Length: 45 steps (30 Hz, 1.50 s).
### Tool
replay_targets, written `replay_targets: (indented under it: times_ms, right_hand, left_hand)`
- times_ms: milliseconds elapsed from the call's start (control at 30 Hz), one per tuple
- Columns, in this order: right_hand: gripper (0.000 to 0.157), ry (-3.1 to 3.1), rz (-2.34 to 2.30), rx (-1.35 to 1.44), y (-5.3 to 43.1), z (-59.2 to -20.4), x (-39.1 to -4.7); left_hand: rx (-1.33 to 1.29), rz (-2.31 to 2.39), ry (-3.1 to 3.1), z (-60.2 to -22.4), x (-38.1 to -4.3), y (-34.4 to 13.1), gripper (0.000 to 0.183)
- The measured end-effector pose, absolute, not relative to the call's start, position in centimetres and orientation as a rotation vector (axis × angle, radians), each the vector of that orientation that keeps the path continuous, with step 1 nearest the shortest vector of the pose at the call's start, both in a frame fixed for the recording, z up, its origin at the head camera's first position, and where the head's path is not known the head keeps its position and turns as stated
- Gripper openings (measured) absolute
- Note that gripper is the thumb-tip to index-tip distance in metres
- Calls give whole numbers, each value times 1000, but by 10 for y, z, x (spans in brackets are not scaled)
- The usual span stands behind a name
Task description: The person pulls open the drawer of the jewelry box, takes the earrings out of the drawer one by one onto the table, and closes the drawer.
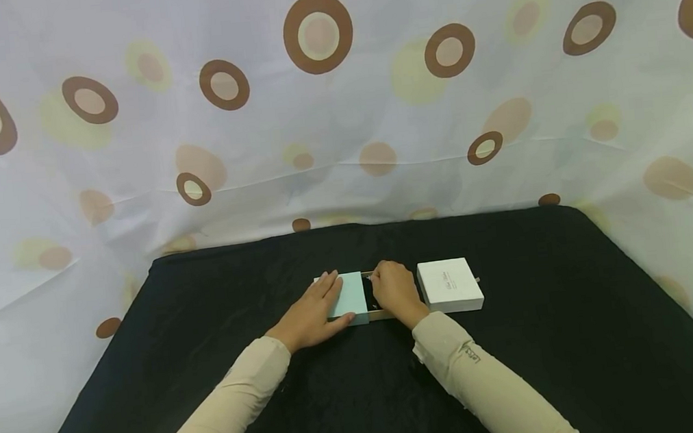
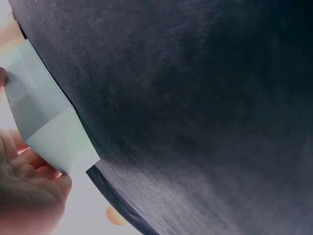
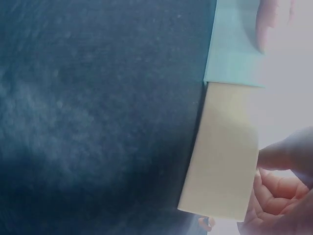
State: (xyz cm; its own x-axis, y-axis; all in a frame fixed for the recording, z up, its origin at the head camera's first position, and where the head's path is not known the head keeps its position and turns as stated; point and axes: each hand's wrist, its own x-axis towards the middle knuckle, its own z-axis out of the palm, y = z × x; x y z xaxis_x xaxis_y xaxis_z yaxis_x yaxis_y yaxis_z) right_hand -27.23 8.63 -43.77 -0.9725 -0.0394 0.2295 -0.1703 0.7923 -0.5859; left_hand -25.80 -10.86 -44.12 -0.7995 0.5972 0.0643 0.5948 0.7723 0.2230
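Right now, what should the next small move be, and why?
Probably lift the right hand clear of the tray before sliding it either way. The tray sticks partly out of the teal sleeve, the left hand lies on that sleeve, and the right hand's curled fingers are over the tray, where they might get pinched. Whether they hold anything is hidden.

Support: table (image 1: 580,340), covered in black cloth. Directly on it: pale blue box (image 1: 351,296), tan inner tray (image 3: 225,152) partly out on the right; beside that, white printed box (image 1: 450,286), lying flat.
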Motion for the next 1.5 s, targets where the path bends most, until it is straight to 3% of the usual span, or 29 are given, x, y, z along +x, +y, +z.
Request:
replay_targets:
  times_ms: [267, 1500]
  right_hand:
    - [15, -2751, 948, 178, 86, -437, -272]
    - [9, -2706, 1027, 442, 91, -433, -242]
  left_hand:
    - [995, 375, 2959, -442, -259, -110, 74]
    - [1024, 394, 2957, -449, -262, -114, 76]
